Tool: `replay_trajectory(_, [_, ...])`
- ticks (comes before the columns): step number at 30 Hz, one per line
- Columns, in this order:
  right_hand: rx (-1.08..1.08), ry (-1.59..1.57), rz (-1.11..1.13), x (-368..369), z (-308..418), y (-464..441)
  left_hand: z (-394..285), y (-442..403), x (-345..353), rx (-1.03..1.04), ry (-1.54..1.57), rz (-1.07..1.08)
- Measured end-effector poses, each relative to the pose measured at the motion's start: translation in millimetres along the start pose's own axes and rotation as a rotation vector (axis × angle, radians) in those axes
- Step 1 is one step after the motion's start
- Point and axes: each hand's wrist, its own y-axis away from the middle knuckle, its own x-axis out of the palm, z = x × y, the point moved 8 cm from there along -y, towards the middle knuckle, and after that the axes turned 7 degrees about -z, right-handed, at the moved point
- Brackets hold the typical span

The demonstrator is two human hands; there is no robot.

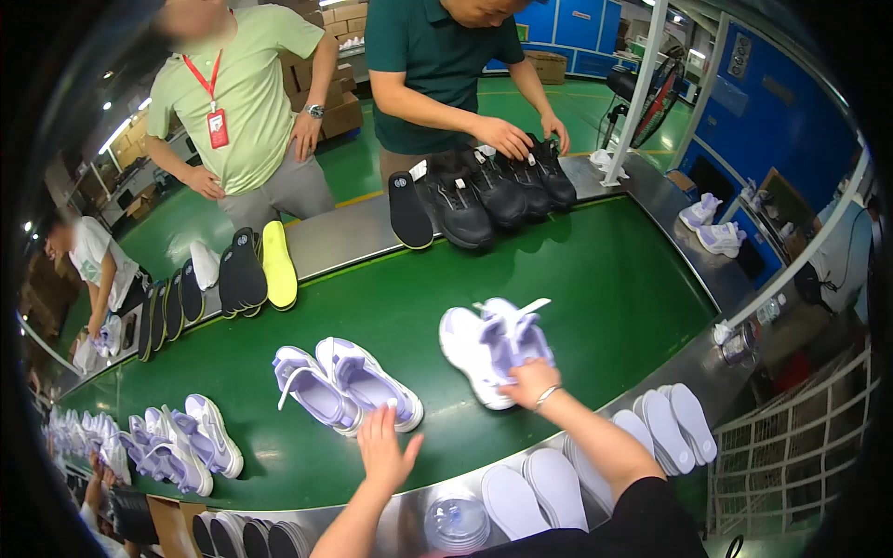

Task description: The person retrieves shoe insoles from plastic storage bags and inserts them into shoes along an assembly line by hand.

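Note:
My right hand (534, 379) is closed at the heel of a white and lilac sneaker (518, 337), its fingers reaching into the opening. The other sneaker of that pair (468, 346) stands against it on the left. My left hand (387, 452) is open, fingers stretched out at the heels of a second pair, a left sneaker (314, 398) and a right sneaker (372, 379). Whether its fingertips touch them I cannot tell. Both pairs stand on the green conveyor belt (595, 307).
More sneakers (209, 437) line the belt at left. White insoles (558, 488) and a plastic container (457, 523) lie on the near ledge. Across the belt are black shoes (460, 209), dark insoles (244, 270) and a yellow insole (278, 266). Two people stand there, one handling the black shoes.

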Motion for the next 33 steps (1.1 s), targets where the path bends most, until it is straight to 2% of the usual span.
replay_trajectory(2, [-0.032, -0.002, 0.025, 11.3, 41.7, 10.6, 19.6, -21.9, 30.0, -0.012, -0.104, 0.051])
replay_trajectory(3, [-0.044, -0.004, 0.040, 20.1, 56.3, 18.4, 38.6, -22.6, 50.9, -0.051, -0.141, 0.172])
replay_trajectory(5, [-0.078, -0.030, 0.024, 30.3, 77.8, 35.2, 44.4, -30.6, 48.1, -0.071, -0.235, 0.238])
replay_trajectory(8, [-0.038, -0.045, 0.107, 34.2, 92.5, 61.0, 67.3, -28.3, 26.8, -0.152, -0.128, 0.104])
replay_trajectory(11, [-0.040, -0.014, 0.090, 43.5, 92.6, 73.8, 45.7, -31.6, -0.4, -0.059, -0.378, 0.119])
replay_trajectory(14, [-0.049, -0.028, 0.096, 49.7, 93.5, 74.2, 5.2, -36.2, -5.8, -0.016, 0.060, 0.108])
replay_trajectory(15, [-0.056, -0.039, 0.085, 50.0, 95.4, 74.9, 0.9, -37.3, 3.7, -0.075, 0.201, 0.119])
replay_trajectory(17, [-0.052, -0.036, 0.093, 48.1, 100.0, 76.9, -3.6, -43.8, 32.4, -0.094, 0.264, 0.079])
replay_trajectory(20, [-0.050, -0.016, 0.132, 49.8, 99.3, 72.5, -6.7, -65.4, 65.6, 0.010, 0.359, -0.001])
replay_trajectory(22, [-0.043, -0.039, 0.139, 54.8, 91.7, 72.1, 27.2, -64.7, 115.0, -0.478, 0.853, 0.194])
replay_trajectory(23, [-0.041, -0.037, 0.145, 54.9, 89.3, 71.9, 39.4, -65.3, 128.3, -0.565, 0.922, 0.174])
replay_trajectory(25, [-0.079, -0.058, 0.100, 51.0, 90.8, 73.5, 53.6, -65.0, 151.5, -0.655, 1.110, 0.328])
replay_trajectory(26, [-0.081, -0.061, 0.094, 51.9, 90.5, 72.9, 55.1, -63.1, 149.8, -0.712, 1.108, 0.371])
replay_trajectory(27, [-0.085, -0.070, 0.107, 52.6, 92.1, 71.9, 59.8, -63.4, 155.9, -0.682, 1.104, 0.340])
replay_trajectory(31, [-0.072, -0.068, 0.150, 52.9, 93.2, 73.3, 62.0, -59.5, 151.2, -0.789, 1.128, 0.436])
replay_trajectory(33, [-0.137, -0.054, 0.074, 43.9, 99.0, 77.3, 59.8, -54.1, 149.7, -0.840, 1.128, 0.484])
